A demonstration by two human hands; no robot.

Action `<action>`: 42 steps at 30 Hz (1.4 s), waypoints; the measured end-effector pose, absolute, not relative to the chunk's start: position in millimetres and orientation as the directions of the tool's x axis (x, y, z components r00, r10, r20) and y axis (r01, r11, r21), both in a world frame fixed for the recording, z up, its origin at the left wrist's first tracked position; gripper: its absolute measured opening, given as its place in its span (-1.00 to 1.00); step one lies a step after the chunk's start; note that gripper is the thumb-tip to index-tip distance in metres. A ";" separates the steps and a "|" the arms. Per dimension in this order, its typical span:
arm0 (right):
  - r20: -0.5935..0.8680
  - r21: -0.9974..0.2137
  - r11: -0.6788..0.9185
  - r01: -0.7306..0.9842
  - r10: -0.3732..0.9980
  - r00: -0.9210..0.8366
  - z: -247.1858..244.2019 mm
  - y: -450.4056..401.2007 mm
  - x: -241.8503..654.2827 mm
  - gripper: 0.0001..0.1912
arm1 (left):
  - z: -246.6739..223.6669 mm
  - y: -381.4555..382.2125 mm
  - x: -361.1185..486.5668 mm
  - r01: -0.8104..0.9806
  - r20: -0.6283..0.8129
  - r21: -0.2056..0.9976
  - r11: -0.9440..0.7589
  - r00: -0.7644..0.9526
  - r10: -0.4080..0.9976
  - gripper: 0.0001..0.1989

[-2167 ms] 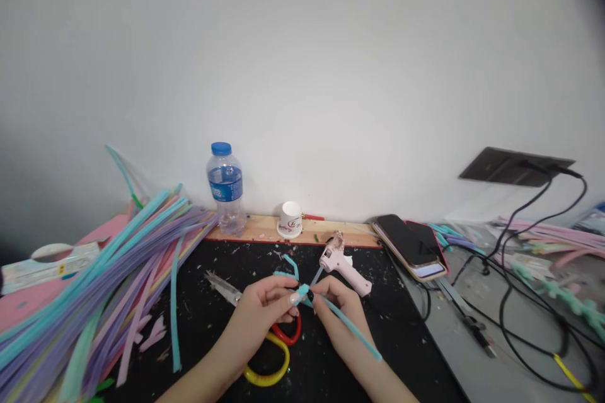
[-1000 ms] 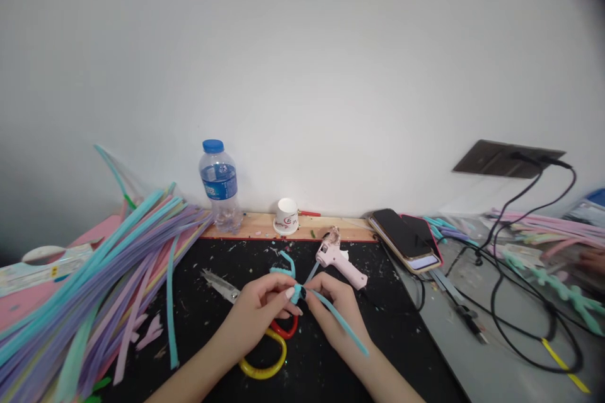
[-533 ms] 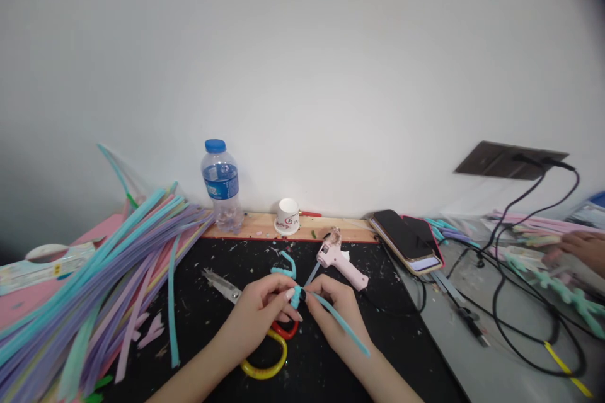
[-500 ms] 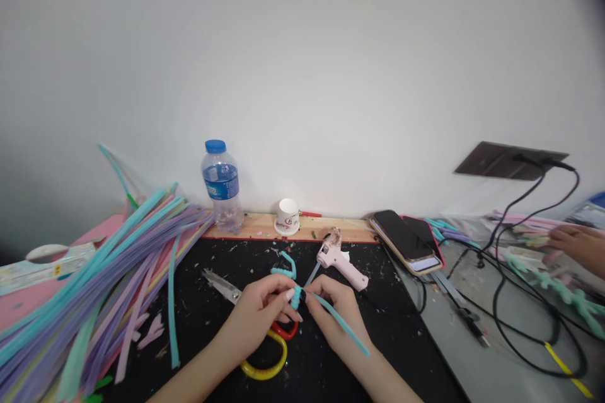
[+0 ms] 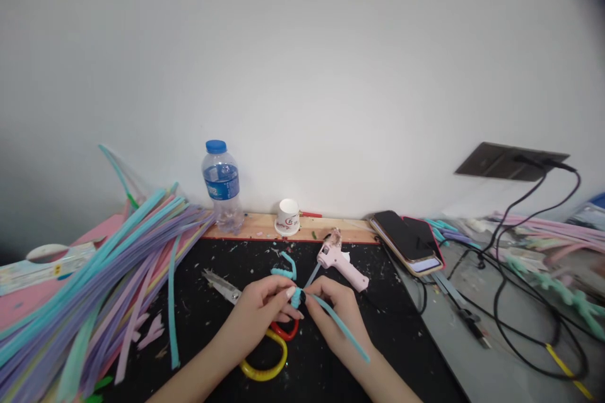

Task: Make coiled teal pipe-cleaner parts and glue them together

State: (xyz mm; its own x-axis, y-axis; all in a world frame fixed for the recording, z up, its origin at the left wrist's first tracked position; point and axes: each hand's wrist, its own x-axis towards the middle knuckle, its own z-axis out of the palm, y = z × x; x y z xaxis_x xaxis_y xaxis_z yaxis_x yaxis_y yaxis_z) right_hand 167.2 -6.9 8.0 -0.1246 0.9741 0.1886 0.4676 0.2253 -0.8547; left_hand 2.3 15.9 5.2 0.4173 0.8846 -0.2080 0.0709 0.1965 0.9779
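My left hand (image 5: 265, 303) pinches a coiled turquoise pipe-cleaner piece (image 5: 296, 297) between thumb and fingers. A small black round part (image 5: 303, 296) sits at the coil's right side. My right hand (image 5: 336, 310) is closed on the turquoise strand (image 5: 345, 330), whose free end trails over the wrist. Another bent turquoise piece (image 5: 283, 272) lies just beyond my left fingers. Partly under my left hand are scissors (image 5: 263, 362) with yellow and red handles, blades pointing to the upper left. A pink glue gun (image 5: 343, 262) rests beyond my right hand.
Many pastel pipe cleaners (image 5: 118, 277) cover the left side. Along the wall stand a water bottle (image 5: 222, 189) and a white paper cup (image 5: 288, 217). Two phones (image 5: 404, 236) lie at right, near black cables (image 5: 496, 289) and a green twisted piece (image 5: 562, 289).
The other person's hand at the far right has gone from view. My hands have hardly moved; the strand's free end has shifted slightly down, and the black part shows more.
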 end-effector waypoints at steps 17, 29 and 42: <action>0.186 -0.839 0.228 0.494 0.973 -0.134 8.7 -8.1 166.3 -0.85 | 7.9 14.8 4.3 0.070 -0.233 0.972 0.225 0.405 0.884 -0.83; 0.200 -0.835 0.242 0.495 0.970 -0.136 8.4 -10.0 165.1 -0.83 | 7.6 13.0 4.5 0.073 -0.199 0.980 0.185 0.419 0.886 -0.81; 0.199 -0.830 0.243 0.501 0.970 -0.140 9.0 -9.5 165.1 -0.83 | 7.9 11.4 6.0 0.068 -0.173 0.985 0.159 0.410 0.896 -0.82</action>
State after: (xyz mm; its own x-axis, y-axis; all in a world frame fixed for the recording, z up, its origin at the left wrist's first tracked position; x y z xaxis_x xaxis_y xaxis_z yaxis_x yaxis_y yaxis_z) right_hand 165.1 -9.5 9.0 -0.1400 0.9699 0.1994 0.5014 0.2431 -0.8304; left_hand 6.0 11.4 7.9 0.4101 0.8955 -0.1729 0.0677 0.1592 0.9849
